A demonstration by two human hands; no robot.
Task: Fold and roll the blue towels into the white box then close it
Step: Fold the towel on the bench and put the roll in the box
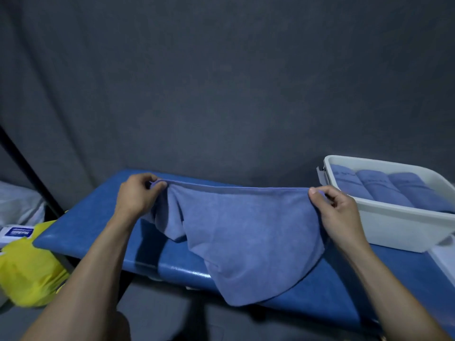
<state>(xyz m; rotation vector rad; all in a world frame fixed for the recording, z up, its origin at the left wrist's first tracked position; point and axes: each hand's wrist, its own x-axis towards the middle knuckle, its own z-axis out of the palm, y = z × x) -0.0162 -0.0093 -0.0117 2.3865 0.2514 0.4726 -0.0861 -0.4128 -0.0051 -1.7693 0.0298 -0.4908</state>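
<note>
A blue towel [246, 237] hangs stretched between my hands above the blue padded bench [93, 225]. My left hand [138, 195] pinches its top left corner and my right hand [337, 212] pinches the top right corner. The towel's lower part drapes in folds over the bench's front edge. At the right stands the white box [398, 227], open, with three rolled blue towels [394, 188] lying side by side inside it.
A yellow bag [29, 271] and a white packet with blue print [17, 233] lie at the left, below the bench. A white lid [445, 262] edge shows at the far right. A dark grey curtain hangs behind.
</note>
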